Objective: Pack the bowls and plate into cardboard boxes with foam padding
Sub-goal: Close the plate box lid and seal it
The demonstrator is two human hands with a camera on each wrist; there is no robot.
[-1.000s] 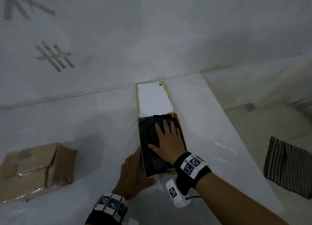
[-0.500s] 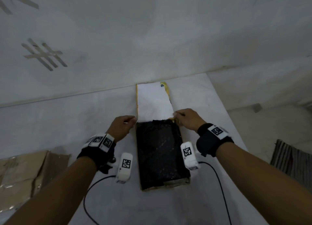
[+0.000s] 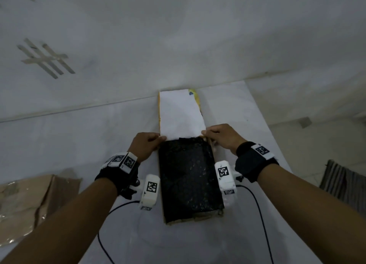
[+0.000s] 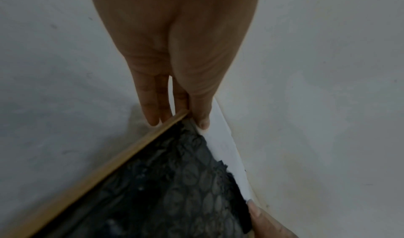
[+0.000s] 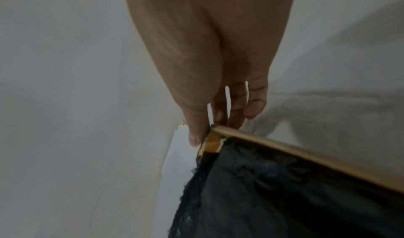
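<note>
An open cardboard box point(image 3: 216, 214) lies lengthwise in the middle of the white table, filled to the top with black bubble padding point(image 3: 188, 180). Its white lid flap point(image 3: 180, 115) lies folded back toward the wall. My left hand point(image 3: 158, 139) pinches the flap at the box's far left corner, thumb point(image 4: 203, 122) on the white flap point(image 4: 227, 153) and fingers outside the box wall point(image 4: 109, 170). At the far right corner my right hand point(image 3: 206, 134) pinches the flap likewise, thumb point(image 5: 195, 138) on top, beside the box rim point(image 5: 306, 155). No bowl or plate shows.
A crumpled, taped cardboard box point(image 3: 25, 208) lies at the table's left. The table's right edge point(image 3: 277, 145) drops to the floor, where a striped cloth point(image 3: 344, 182) lies. Black cables point(image 3: 111, 214) trail from both wrists toward me. The wall is close behind the flap.
A second ago my right palm pressed flat on the padding and my left hand held the box's near left side. Both hands have moved to the far corners and taken hold of the flap.
</note>
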